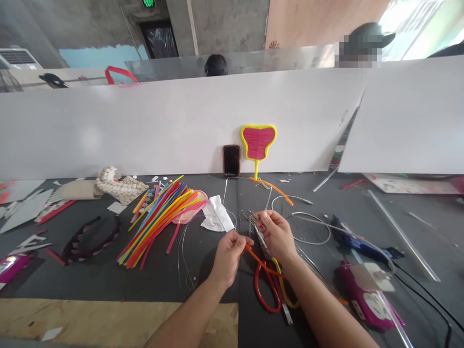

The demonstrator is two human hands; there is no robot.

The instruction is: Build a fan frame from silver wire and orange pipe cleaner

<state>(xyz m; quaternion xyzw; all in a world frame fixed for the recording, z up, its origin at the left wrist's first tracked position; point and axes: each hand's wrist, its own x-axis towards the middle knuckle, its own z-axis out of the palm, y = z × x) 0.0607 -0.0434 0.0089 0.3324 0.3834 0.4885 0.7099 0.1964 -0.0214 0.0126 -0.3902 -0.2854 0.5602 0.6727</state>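
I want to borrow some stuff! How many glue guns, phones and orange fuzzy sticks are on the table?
Glue guns: 2, blue and purple
Phones: 1
Orange fuzzy sticks: 2, one pinched in the left hand, one lying loose
Total: 5

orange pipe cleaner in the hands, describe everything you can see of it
The orange pipe cleaner is a thin, fuzzy-looking stem, slightly bent. One end is pinched by the left hand; from there it slants down and right, below the right hand, crossing the red and yellow tool handles above the dark table. Its far end is unclear.
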